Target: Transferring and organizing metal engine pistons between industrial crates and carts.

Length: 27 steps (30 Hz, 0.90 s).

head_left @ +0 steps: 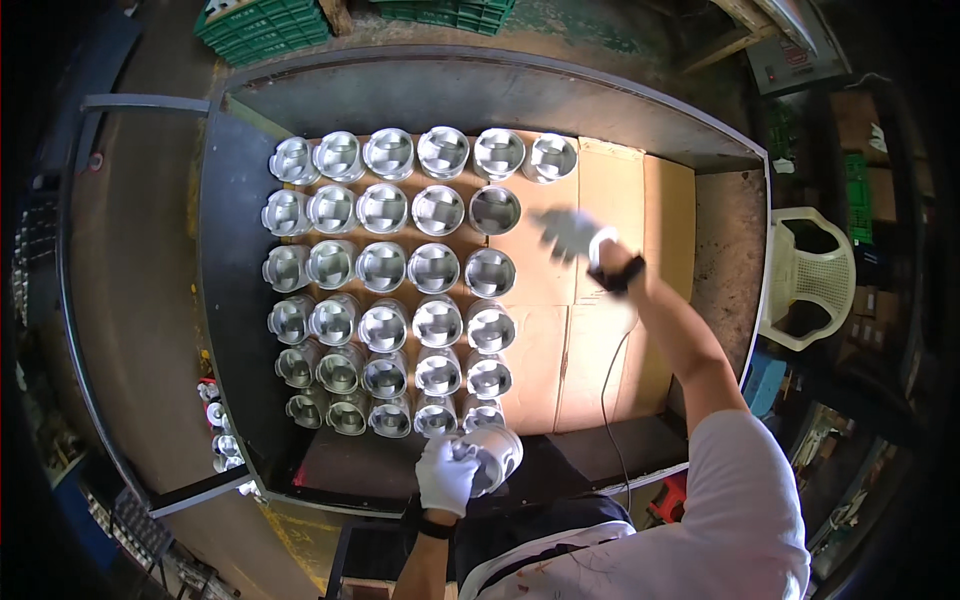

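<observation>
My left hand [447,478], in a white glove, is closed around a silver metal piston [497,457] at the near edge of the big tray-like bench. The piston is tilted on its side, just in front of the nearest row. My right hand [572,236], in a grey-and-white glove, is stretched out over the cardboard [540,270] with its fingers apart and nothing in them, slightly smeared by motion. Closest to it stands a dark-looking piston [495,211] at the right end of the second row. Several more pistons [382,267] stand in rows, hollow ends up.
High metal walls [480,88] surround the bench. A thin cable [606,390] hangs down over the right part of the cardboard. Beyond the right wall is a cream plastic chair [825,275]. Green crates [265,30] lie past the far wall.
</observation>
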Each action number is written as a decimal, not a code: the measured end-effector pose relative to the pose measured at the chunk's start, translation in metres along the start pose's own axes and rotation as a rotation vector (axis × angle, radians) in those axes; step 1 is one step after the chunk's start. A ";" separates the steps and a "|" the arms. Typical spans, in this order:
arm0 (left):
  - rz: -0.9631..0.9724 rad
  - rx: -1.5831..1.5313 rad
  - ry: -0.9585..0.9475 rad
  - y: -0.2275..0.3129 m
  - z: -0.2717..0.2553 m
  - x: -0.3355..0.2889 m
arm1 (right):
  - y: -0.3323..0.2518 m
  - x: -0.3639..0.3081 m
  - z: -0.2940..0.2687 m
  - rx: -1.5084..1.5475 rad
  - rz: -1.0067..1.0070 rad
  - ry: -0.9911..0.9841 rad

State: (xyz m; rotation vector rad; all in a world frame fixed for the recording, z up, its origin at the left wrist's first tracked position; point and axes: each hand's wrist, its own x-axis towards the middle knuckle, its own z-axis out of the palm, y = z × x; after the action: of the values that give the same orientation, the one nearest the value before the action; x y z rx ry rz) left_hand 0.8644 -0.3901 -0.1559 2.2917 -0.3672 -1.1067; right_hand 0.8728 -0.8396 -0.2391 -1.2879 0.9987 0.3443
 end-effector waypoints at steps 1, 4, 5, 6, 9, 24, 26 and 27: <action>0.019 -0.005 -0.016 0.014 0.006 0.006 | 0.028 -0.032 0.015 0.199 -0.103 -0.310; 0.304 0.339 0.182 0.057 0.023 0.027 | 0.049 -0.126 0.084 -0.334 -0.013 -0.789; 0.397 0.371 0.226 0.062 0.028 0.033 | 0.022 -0.156 0.111 -0.984 -0.439 -0.809; 0.360 0.415 0.190 0.070 0.030 0.035 | -0.012 -0.188 0.128 -0.982 -0.102 -0.641; 0.436 0.447 0.228 0.094 0.038 0.040 | 0.026 -0.186 0.122 -1.043 -0.151 -0.423; -0.069 -0.255 0.066 0.025 -0.011 -0.018 | 0.065 0.045 -0.024 0.058 -0.026 0.522; -0.132 -0.319 0.083 0.011 -0.018 -0.030 | 0.068 0.062 -0.020 0.097 0.018 0.594; -0.191 -0.383 0.094 0.004 -0.021 -0.036 | 0.070 0.069 -0.018 0.092 0.018 0.585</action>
State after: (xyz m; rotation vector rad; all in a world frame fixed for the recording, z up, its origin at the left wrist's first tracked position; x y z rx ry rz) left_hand 0.8580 -0.3684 -0.1202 2.0541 0.0982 -1.0505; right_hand 0.8535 -0.8559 -0.3360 -1.3233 1.4977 -0.0775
